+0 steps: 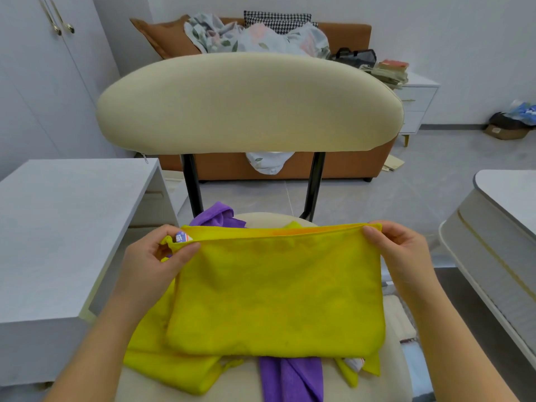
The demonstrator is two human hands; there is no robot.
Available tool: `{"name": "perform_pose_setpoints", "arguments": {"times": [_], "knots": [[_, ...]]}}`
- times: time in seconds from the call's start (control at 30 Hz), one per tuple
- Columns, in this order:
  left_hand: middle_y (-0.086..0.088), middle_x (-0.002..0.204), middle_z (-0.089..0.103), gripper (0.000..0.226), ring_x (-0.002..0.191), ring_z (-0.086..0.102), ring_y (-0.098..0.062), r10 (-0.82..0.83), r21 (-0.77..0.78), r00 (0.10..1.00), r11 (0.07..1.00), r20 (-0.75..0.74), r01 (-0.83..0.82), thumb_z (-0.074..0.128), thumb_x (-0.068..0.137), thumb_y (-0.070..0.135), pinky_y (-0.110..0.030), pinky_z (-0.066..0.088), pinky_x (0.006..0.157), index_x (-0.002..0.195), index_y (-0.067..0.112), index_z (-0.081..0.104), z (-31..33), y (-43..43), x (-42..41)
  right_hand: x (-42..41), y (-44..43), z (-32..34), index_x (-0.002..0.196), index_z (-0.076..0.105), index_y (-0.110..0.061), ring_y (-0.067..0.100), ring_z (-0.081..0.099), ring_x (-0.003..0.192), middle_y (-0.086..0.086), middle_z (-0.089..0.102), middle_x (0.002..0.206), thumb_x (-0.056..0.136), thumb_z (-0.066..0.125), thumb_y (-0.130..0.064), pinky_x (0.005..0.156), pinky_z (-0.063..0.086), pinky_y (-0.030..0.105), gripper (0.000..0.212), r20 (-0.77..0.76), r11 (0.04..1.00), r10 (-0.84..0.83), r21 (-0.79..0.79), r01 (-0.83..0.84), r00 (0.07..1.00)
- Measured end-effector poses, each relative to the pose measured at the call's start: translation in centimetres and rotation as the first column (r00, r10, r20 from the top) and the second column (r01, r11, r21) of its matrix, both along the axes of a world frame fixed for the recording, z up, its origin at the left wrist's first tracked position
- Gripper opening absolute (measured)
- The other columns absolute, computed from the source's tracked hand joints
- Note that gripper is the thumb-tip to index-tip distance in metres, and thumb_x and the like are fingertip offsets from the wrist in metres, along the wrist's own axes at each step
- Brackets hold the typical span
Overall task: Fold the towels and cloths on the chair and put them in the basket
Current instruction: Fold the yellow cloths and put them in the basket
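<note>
**Left:** left hand [162,258], with thumb and curled fingers [185,250] pinching the upper-left corner of a bright yellow rectangular microfibre cloth [275,294], right beside a small white sewn-in label [181,237].

**Centre:** doubled over once and held taut by its two upper corners. Lower fold edge resting on the heap on the cream padded chair seat [269,219]. Stretched lengthwise from left to right, level between the hands, with open edges uppermost and away from the body, and the fold nearest the body.

**Beneath:** a second yellow cloth [162,364], spread flat on the seat, and a rumpled purple microfibre cloth [293,378], showing at the front and the back of the seat.

**Right:** right hand [401,250], with fingers [377,235] curled over the upper-right corner and gripping it against the thumb.

**Judged next:** a second fold across the long axis, carrying one held corner sideways to meet the other. Both hands equally near, so neither favoured.

**Basket:** not identifiable in this view.
</note>
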State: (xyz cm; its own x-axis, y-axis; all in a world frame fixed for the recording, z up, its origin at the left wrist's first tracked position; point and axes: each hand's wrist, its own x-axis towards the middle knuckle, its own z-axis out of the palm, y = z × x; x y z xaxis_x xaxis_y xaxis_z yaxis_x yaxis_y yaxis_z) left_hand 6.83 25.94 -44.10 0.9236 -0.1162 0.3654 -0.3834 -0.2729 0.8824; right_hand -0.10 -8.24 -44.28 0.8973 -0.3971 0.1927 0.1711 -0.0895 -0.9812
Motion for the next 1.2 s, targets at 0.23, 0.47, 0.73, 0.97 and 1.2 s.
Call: {"name": "perform_pose_setpoints", "arguments": {"times": [0.23,0.47,0.73,0.97,1.2], "knots": [[0.025,0.070,0.062,0.037,0.065,0.054,0.008,0.103,-0.153,0.989,0.984,0.107,-0.086,0.066,0.053,0.078,-0.004,0.042,0.063,0.073,0.047,0.064,1.1,-0.1,-0.1,-0.2,0.1,0.5,0.074,0.075,-0.032,0.002,0.064,0.074,-0.010,0.071,0.075,0.042,0.082,-0.068,0.065,0.052,0.016,0.049,0.094,0.999,-0.022,0.040,0.018,0.995],[0.020,0.066,0.056,0.027,0.061,0.050,0.003,0.110,-0.148,0.975,0.986,0.195,-0.081,0.078,0.067,0.020,-0.008,0.043,0.057,0.071,0.038,0.057,2.9,0.1,-0.8,-1.2,0.2,2.2,0.080,0.067,-0.027,0.003,0.060,0.070,-0.010,0.066,0.073,0.050,0.085,-0.055,0.064,0.052,0.016,0.045,0.210,0.999,-0.001,0.034,-0.007,0.978],[0.009,0.086,0.064,0.028,0.076,0.057,0.005,-0.145,0.354,0.974,0.932,0.173,0.075,0.080,0.069,0.026,-0.004,0.041,0.061,0.088,0.037,0.063,8.7,3.1,-2.7,-4.1,-1.2,6.5,0.080,0.074,-0.037,0.011,0.059,0.069,-0.001,0.068,0.075,0.045,0.069,-0.081,0.064,0.051,0.022,0.057,-0.054,0.904,0.124,-0.405,-0.135,0.991],[0.007,0.076,0.063,0.025,0.070,0.056,-0.004,-0.251,0.446,0.939,0.886,0.235,0.126,0.068,0.064,0.048,-0.011,0.040,0.056,0.072,0.025,0.063,13.3,4.3,-5.7,-7.0,-0.2,11.4,0.074,0.068,-0.028,0.004,0.060,0.068,-0.009,0.066,0.072,0.058,0.073,-0.065,0.063,0.050,0.018,0.041,0.009,0.876,0.196,-0.451,-0.171,0.981],[0.012,0.061,0.068,0.057,0.058,0.062,0.004,-0.146,0.035,0.989,0.989,-0.028,0.146,0.069,0.056,0.074,-0.007,0.045,0.053,0.066,0.018,0.073,15.3,4.1,-8.0,-8.8,1.1,12.9,0.076,0.069,-0.028,0.011,0.062,0.076,-0.003,0.064,0.076,0.039,0.080,-0.072,0.072,0.055,0.026,0.059,0.082,0.970,0.216,-0.132,-0.204,0.973]]}}
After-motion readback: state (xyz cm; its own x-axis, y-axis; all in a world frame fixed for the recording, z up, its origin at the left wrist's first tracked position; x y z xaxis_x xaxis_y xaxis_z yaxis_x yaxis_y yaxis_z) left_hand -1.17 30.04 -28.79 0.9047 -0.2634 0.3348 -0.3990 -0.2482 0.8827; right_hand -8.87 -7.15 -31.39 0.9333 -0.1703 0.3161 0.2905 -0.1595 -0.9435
